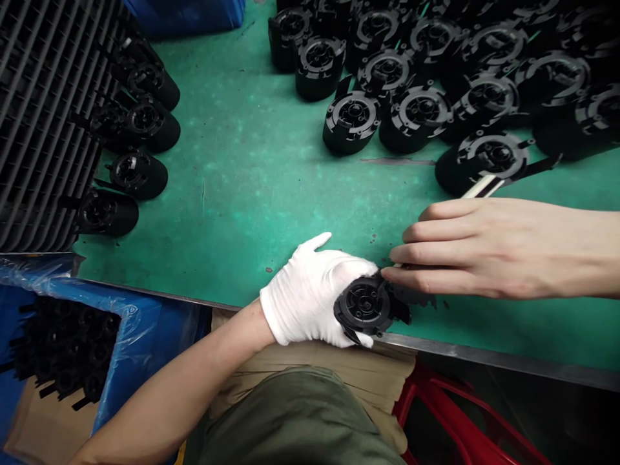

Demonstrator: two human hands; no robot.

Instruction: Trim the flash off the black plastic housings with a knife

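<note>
My left hand, in a white glove, is wrapped round a black round plastic housing at the table's front edge. The housing's ribbed round end faces up towards me, with short tabs sticking out at its rim. My bare right hand is closed on a slim white-and-black tool, whose back end shows above the knuckles. The tool's working tip is hidden behind the fingers. The right fingertips meet the upper right rim of the housing. Just beyond that hand stands another black housing.
Several similar housings crowd the back right of the green table. More housings lie at the left beside a black slatted rack. Blue bins stand at the back and lower left. A red stool is below the edge.
</note>
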